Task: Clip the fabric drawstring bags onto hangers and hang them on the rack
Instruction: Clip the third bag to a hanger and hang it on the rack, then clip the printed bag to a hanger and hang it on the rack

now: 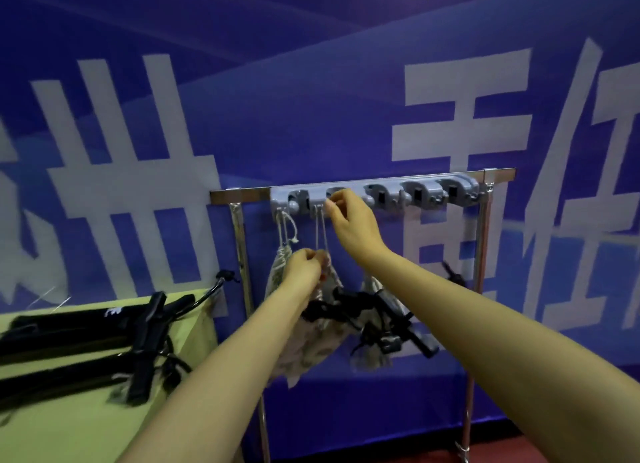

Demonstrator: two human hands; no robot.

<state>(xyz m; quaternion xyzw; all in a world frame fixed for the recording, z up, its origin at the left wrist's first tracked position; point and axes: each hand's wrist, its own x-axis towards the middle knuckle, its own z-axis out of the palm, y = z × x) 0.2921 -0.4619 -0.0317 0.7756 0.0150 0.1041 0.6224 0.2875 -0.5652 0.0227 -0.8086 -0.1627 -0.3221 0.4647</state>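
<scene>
A chrome rack (pixel 239 251) carries a grey plastic holder strip (pixel 384 194) with several clamps and small hooks. A patterned drawstring bag (pixel 277 268) hangs by its cord from the leftmost hook. My left hand (pixel 304 266) grips the gathered top of a second patterned bag (pixel 313 344), whose cord (pixel 321 230) runs up to the strip. My right hand (pixel 353 220) pinches that cord's top at the second hook. A black clip hanger (pixel 388 318) and a third bag (pixel 372 353) dangle below my right forearm.
Several black hangers (pixel 86 344) lie on a yellow-green table (pixel 69 424) at the lower left. A blue banner (pixel 311 81) with large white characters covers the wall behind the rack. The three clamps on the right of the strip hold nothing.
</scene>
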